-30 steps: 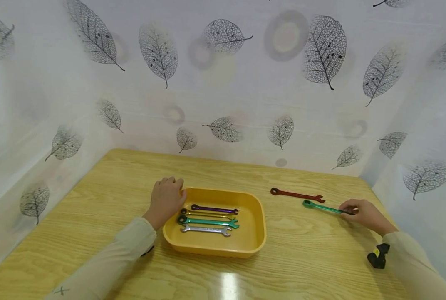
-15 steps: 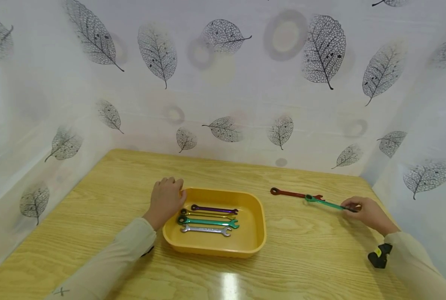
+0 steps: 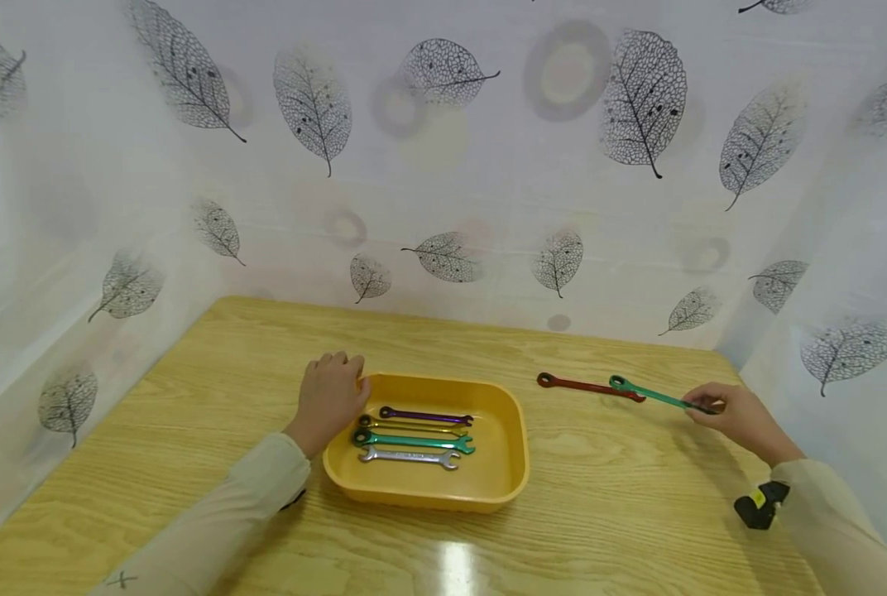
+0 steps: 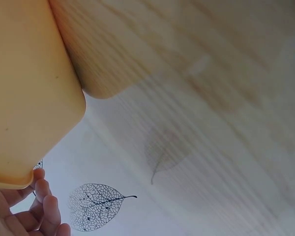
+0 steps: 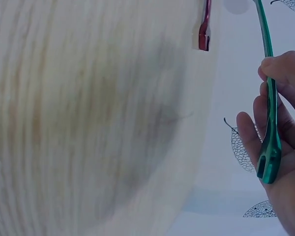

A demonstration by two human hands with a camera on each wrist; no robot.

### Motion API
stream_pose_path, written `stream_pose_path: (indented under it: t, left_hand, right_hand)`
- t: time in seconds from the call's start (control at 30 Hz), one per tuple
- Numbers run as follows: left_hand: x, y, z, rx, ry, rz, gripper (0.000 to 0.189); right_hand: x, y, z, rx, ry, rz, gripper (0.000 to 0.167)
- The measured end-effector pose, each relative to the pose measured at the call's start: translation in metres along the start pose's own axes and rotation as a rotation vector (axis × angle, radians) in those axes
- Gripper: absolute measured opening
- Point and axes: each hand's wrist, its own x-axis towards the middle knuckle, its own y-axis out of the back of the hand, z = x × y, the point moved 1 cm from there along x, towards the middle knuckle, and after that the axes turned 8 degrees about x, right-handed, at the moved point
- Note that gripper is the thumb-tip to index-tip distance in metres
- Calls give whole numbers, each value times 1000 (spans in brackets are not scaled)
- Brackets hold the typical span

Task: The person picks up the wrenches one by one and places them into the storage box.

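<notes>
At the far left corner of a yellow plastic tray (image 3: 518, 434), my left hand (image 3: 330, 401) holds the rim. The left wrist view has its fingers (image 4: 50, 211) curled by the tray's edge (image 4: 34, 98). Inside lie a purple wrench (image 3: 424, 415), a yellow one, a green one (image 3: 414, 441) and a silver open-end wrench (image 3: 409, 456), side by side. My right hand (image 3: 745, 420) pinches another green combination wrench (image 3: 652, 395) between thumb and fingers, its ring end pointing left. In the right wrist view its open end (image 5: 269, 164) lies over the palm. A red wrench (image 3: 588, 386) rests on the table beyond.
The wooden table (image 3: 600, 521) carries the tray left of the red wrench. Leaf-patterned white sheeting (image 3: 488, 190) stands along its back and sides. A black device with a yellow mark (image 3: 762, 505) sits at the right wrist.
My right hand has lifted the green wrench slightly and shifted back and right; its ring end now overlaps the far side of the red wrench's open end. The left hand and tray stay put.
</notes>
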Motion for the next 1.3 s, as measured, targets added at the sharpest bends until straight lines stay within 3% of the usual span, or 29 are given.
stream_pose_path:
  t: [0.43, 0.83, 1.3]
  left_hand:
    - [1, -2, 0, -7, -7, 21, 18]
    - [0, -3, -1, -10, -43, 86, 20]
    - [1, -2, -1, -7, -50, 68, 18]
  right_hand:
    - [5, 8, -22, -20, -14, -5, 15]
    - [10, 9, -54, -9, -11, 8, 16]
    - [17, 10, -89, 35, 21, 11, 16]
